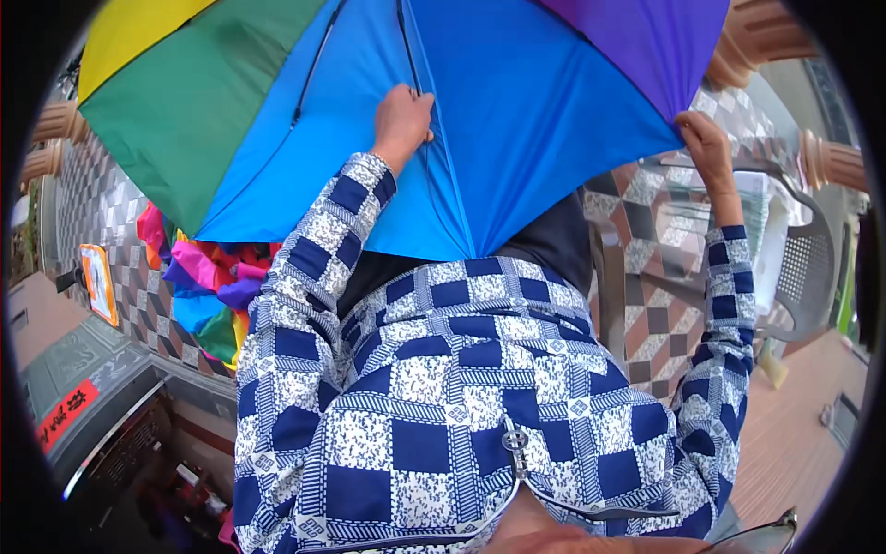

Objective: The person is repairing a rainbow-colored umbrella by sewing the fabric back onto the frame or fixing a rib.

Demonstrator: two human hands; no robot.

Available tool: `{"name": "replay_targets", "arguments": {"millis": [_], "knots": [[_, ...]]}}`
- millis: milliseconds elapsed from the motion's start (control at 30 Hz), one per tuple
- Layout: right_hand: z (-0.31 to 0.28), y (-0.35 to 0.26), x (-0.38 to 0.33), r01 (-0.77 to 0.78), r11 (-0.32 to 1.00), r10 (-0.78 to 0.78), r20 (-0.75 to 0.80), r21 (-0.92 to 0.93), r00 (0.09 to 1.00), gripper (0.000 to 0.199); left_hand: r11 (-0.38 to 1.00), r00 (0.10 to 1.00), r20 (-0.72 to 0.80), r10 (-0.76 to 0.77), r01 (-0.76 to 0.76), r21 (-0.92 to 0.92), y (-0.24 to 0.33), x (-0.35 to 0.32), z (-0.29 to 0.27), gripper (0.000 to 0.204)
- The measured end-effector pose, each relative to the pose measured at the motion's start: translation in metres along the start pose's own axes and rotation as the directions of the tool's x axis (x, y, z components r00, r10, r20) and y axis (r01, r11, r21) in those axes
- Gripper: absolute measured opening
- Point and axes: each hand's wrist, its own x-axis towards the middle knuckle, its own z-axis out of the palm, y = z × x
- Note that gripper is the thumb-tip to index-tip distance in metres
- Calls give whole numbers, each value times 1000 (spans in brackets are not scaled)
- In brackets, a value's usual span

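An opened umbrella (544, 102) with yellow, green, blue and purple panels spreads over my lap, its inner side with the dark ribs facing me. My left hand (403, 125) is closed on a rib (406, 42) near the seam between the light blue and darker blue panels. At the right, my right hand (706, 148) pinches the canopy's edge at the corner where blue meets purple. The fingertips of both hands are partly hidden. The umbrella's far part runs out of the picture at the top.
A heap of multicoloured cloth (208, 277) lies on the patterned tile floor (138, 240) at my left. Beyond it is an orange-framed board (99, 282). A grey-brown plastic chair (808, 258) with clear plastic sheeting (749, 222) stands at my right, near stone-coloured pillars (835, 164).
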Motion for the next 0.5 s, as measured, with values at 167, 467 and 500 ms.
{"name": "replay_targets", "arguments": {"millis": [167, 467, 500], "knots": [[3, 6, -2, -23, 1000, 23, -13, 5, 1000, 12, 936, 987, 119, -110, 143, -322, 19, 8, 8, 22], [14, 27, 0, -82, 996, 83, -19, 26, 996, 15, 958, 996, -67, -54, 33, -283, -9, 14, 2, 22], [13, 27, -2, -83, 996, 83, -16, 24, 996, 15, 956, 997, -74, -33, 10, -292, -9, 14, 1, 22]]}}
